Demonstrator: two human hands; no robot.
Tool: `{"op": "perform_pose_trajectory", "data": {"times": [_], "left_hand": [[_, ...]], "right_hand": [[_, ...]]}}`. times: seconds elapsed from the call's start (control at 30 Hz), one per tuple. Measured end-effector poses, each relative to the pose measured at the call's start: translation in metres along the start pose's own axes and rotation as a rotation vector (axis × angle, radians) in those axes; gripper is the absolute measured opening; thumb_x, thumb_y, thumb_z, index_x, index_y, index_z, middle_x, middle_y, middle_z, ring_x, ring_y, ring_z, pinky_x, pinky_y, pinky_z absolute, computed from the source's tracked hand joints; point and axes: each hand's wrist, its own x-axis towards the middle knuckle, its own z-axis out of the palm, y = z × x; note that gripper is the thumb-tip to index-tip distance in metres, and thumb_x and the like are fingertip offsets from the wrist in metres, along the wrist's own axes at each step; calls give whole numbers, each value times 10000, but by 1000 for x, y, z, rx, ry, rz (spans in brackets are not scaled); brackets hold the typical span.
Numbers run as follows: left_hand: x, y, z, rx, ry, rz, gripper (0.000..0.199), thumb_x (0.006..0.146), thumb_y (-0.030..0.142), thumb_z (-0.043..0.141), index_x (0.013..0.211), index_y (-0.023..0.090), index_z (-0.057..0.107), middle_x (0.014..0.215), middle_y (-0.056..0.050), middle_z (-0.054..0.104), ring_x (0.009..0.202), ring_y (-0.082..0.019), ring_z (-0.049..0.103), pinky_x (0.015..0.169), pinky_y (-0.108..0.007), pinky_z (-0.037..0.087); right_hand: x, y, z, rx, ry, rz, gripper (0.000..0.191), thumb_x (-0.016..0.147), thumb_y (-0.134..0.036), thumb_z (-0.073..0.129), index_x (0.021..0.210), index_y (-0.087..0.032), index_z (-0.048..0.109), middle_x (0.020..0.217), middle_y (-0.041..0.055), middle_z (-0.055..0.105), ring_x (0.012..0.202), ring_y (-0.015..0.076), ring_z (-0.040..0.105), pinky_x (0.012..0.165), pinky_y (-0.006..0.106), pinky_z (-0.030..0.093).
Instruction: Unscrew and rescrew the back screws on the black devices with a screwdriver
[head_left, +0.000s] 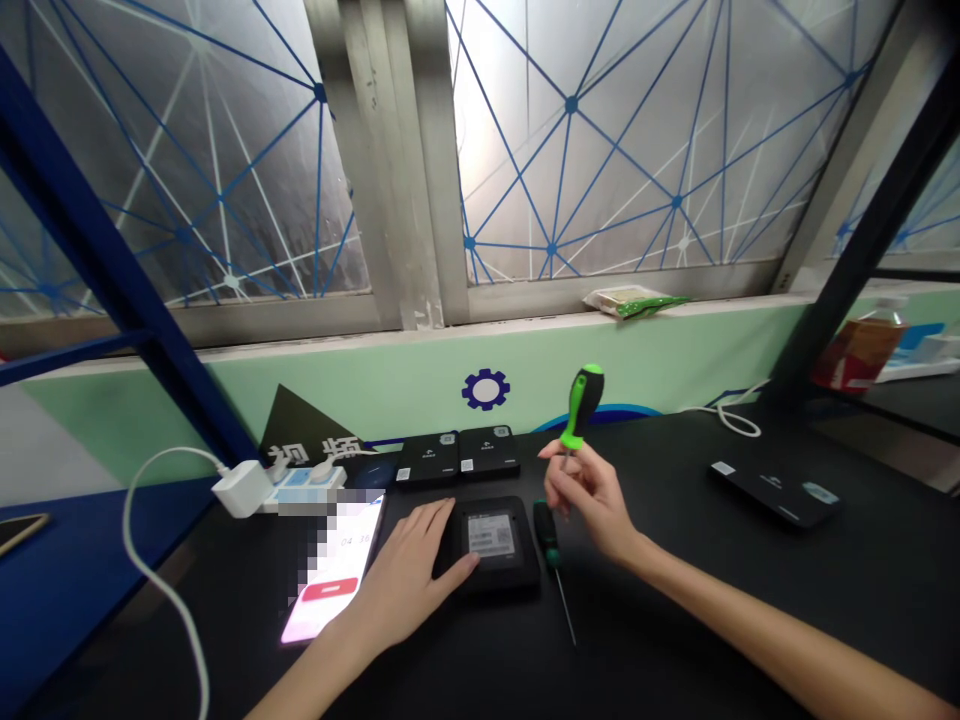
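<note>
A black rectangular drive with a white label (491, 535) lies flat on the black table in front of me. My left hand (411, 560) rests along its left side, fingers stretched out and the thumb touching its near left part. To the right of the drive, my right hand (589, 490) is raised and pinches a screwdriver (584, 398) near the top of its shaft. The green and black handle points up; the tip is hidden by the hand. A second screwdriver with a dark green handle (547, 535) lies beside the drive, its shaft pointing toward me.
Two black boxes (426, 460) (488, 453) stand against the back wall, with another black box (776, 493) at right. A lit phone (337, 575) lies left of my left hand. Behind it sit a power strip (304, 487) and a white charger (244, 488) with its cable.
</note>
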Motion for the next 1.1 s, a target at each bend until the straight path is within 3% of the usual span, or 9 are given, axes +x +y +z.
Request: {"op": "perform_pose_trajectory", "data": {"times": [0.1, 0.23, 0.33, 0.43, 0.53, 0.6, 0.67, 0.8, 1.1], "left_hand": [[0, 1, -1, -9, -20, -20, 689, 952, 629, 441, 1470, 177, 402, 1468, -149, 471, 1350, -343, 436, 1080, -530, 379], [-1, 2, -2, -3, -37, -27, 703, 959, 632, 424, 1482, 164, 379, 1478, -150, 458, 1359, -334, 426, 1091, -524, 372], [-1, 2, -2, 2, -27, -16, 694, 958, 631, 429, 1476, 172, 389, 1471, -142, 469, 1350, -330, 438, 1086, -513, 383], [-1, 2, -3, 9, -23, -13, 684, 958, 632, 426, 1471, 180, 399, 1469, -134, 474, 1347, -325, 443, 1086, -506, 386], [0, 2, -3, 15, -23, -12, 673, 960, 629, 423, 1469, 189, 403, 1463, -124, 482, 1341, -322, 451, 1082, -504, 393], [0, 2, -3, 20, -33, -11, 685, 959, 632, 422, 1475, 181, 395, 1467, -124, 475, 1347, -319, 442, 1088, -499, 387], [0, 2, -3, 27, -44, -9, 702, 956, 637, 421, 1480, 172, 385, 1475, -126, 462, 1356, -315, 428, 1098, -490, 375], [0, 0, 0, 39, -21, -9, 712, 938, 649, 443, 1468, 175, 400, 1460, -125, 476, 1340, -319, 443, 1088, -480, 385], [2, -6, -3, -64, -24, 22, 688, 873, 667, 548, 1414, 252, 453, 1447, -112, 477, 1300, -348, 470, 1029, -512, 424]], "right_hand": [[-1, -2, -14, 46, 97, 110, 259, 949, -335, 555, 1177, -219, 511, 442, -115, 373, 381, 85, 281, 388, 194, 253], [4, 7, -24, 33, 191, 233, 290, 941, -483, 527, 1044, -212, 543, 412, -133, 259, 354, 83, 198, 367, 203, 215], [9, 12, -28, -135, 154, 318, 379, 907, -566, 528, 810, -199, 537, 444, -96, 336, 373, 89, 278, 387, 222, 243], [11, 14, -32, -474, 38, 337, 384, 867, -524, 588, 702, -180, 553, 503, -66, 372, 443, 103, 349, 453, 243, 262], [11, 14, -37, -825, -65, 301, 300, 881, -419, 569, 1007, -162, 659, 579, -31, 491, 543, 153, 461, 544, 262, 321], [10, 14, -40, -987, -130, 319, 451, 893, -368, 540, 1301, -178, 561, 728, 26, 623, 680, 208, 564, 628, 285, 375], [8, 15, -40, -1101, -198, 358, 523, 905, -343, 509, 1408, -203, 473, 867, 77, 679, 817, 257, 614, 690, 305, 395], [3, 14, -34, -1234, -285, 408, 477, 896, -317, 500, 1366, -235, 496, 938, 104, 695, 920, 298, 635, 704, 307, 382], [-2, 10, -23, -1317, -310, 383, 408, 886, -335, 520, 1266, -186, 511, 834, 116, 679, 801, 312, 648, 620, 299, 317]]}}
